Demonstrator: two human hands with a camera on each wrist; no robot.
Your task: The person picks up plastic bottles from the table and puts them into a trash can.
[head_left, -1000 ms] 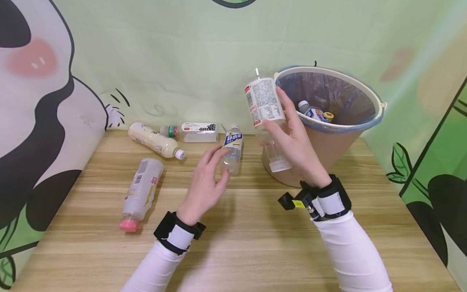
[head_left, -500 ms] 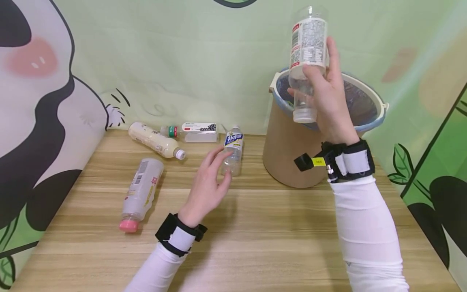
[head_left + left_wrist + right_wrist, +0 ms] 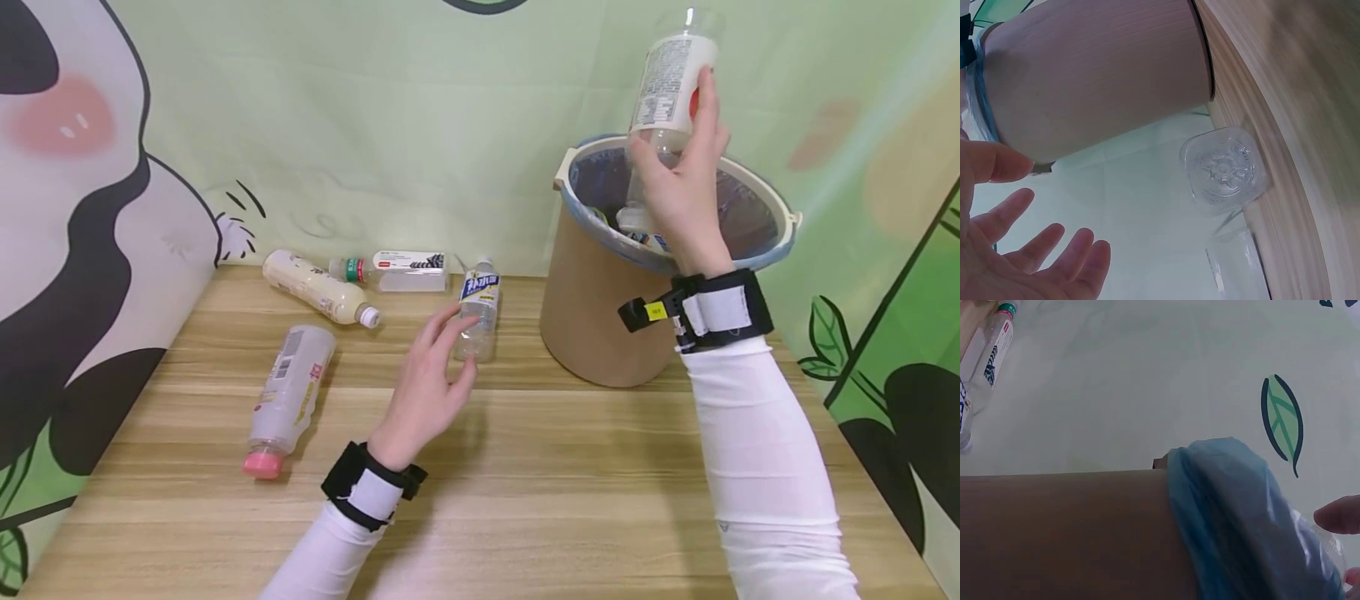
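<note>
Above the bin's mouth my right hand (image 3: 686,179) grips a clear plastic bottle (image 3: 663,87) with a white label, cap end down. The bottle leans, and its cap end dips inside the rim of the brown trash bin (image 3: 607,308). In the right wrist view only a thumb (image 3: 1338,515) and bits of fingers show past the bin's blue liner (image 3: 1229,506). My left hand (image 3: 427,375) hovers over the table with loosely bent fingers. It is nearest to a clear bottle with a blue and white label (image 3: 480,304); the left wrist view shows that bottle's base (image 3: 1222,169) apart from the fingers.
On the wooden table (image 3: 525,500) lie a pink-capped bottle (image 3: 288,392), a cream-coloured bottle (image 3: 315,287) and a clear green-banded bottle (image 3: 408,271). The bin stands by the printed backdrop (image 3: 405,133), with items partly visible inside it.
My right hand has carried the white-labelled bottle up and right from beside the bin to over its mouth, then tilted it as its cap end dropped inside the rim. The left hand has barely moved.
</note>
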